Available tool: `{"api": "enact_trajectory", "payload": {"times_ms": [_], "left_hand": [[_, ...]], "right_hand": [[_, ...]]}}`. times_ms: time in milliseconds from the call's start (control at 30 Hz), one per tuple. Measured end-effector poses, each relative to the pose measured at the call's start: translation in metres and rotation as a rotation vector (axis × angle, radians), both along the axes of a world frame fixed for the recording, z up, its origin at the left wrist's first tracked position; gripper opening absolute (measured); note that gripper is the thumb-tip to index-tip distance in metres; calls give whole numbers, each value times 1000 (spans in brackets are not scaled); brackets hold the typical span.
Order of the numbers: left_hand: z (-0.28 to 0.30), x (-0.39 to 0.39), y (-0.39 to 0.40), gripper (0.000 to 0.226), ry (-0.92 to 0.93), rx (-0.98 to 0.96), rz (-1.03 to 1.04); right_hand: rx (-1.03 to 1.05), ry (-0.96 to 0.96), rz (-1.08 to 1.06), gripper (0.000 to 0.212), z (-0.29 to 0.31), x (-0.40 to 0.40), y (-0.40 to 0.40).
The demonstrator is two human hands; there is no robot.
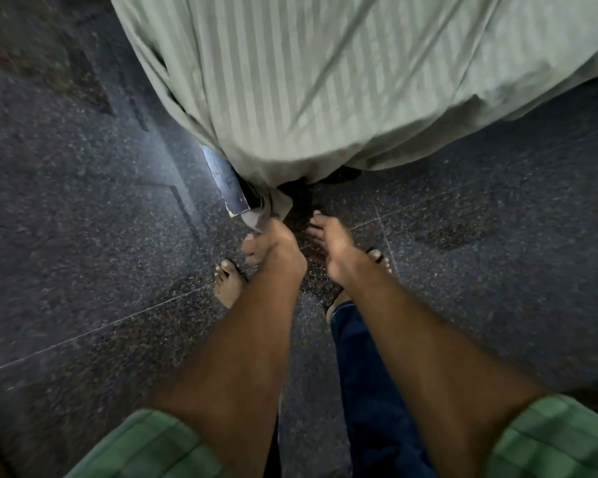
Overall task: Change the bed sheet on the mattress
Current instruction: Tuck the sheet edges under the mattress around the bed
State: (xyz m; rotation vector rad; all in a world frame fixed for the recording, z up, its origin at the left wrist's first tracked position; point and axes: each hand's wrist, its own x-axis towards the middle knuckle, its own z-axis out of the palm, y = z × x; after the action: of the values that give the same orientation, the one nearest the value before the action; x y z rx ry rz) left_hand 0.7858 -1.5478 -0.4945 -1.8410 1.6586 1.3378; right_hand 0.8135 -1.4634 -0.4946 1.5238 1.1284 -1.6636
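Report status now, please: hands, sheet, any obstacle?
Left hand grips sheet corner at bed corner. Right hand open, fingers straight, beside it. Bed frame corner exposed; nothing blocking.

text: none legible | labels: none | faint marks on bed frame corner [225,181] unreadable

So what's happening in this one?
A person stands at the corner of a bed covered by a green striped sheet. The left hand grips the sheet's hanging corner beside the dark blue bed frame. The right hand reaches toward the same corner with straight fingers, holding nothing. The corner is not yet tucked.
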Motion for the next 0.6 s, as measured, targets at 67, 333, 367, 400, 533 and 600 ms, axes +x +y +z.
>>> {"api": "enact_trajectory", "payload": {"times_ms": [67, 333, 367, 400, 533, 600], "left_hand": [[-1, -4, -2, 43, 67, 107, 41], [8, -11, 10, 23, 177, 332, -386], [10, -12, 9, 24, 189, 311, -455], [8, -12, 5, 27, 202, 276, -496], [13, -7, -3, 30, 269, 268, -386], [9, -5, -4, 29, 281, 366, -198]], "right_hand": [[-12, -20, 52, 26, -7, -5, -3], [-216, -33, -136, 31, -22, -31, -17], [-177, -19, -188, 28, -20, -40, -17], [-141, 11, -231, 24, -17, -49, -17], [47, 47, -318, 6, -24, -75, -7], [68, 20, -443, 40, -52, -78, 0]]}}
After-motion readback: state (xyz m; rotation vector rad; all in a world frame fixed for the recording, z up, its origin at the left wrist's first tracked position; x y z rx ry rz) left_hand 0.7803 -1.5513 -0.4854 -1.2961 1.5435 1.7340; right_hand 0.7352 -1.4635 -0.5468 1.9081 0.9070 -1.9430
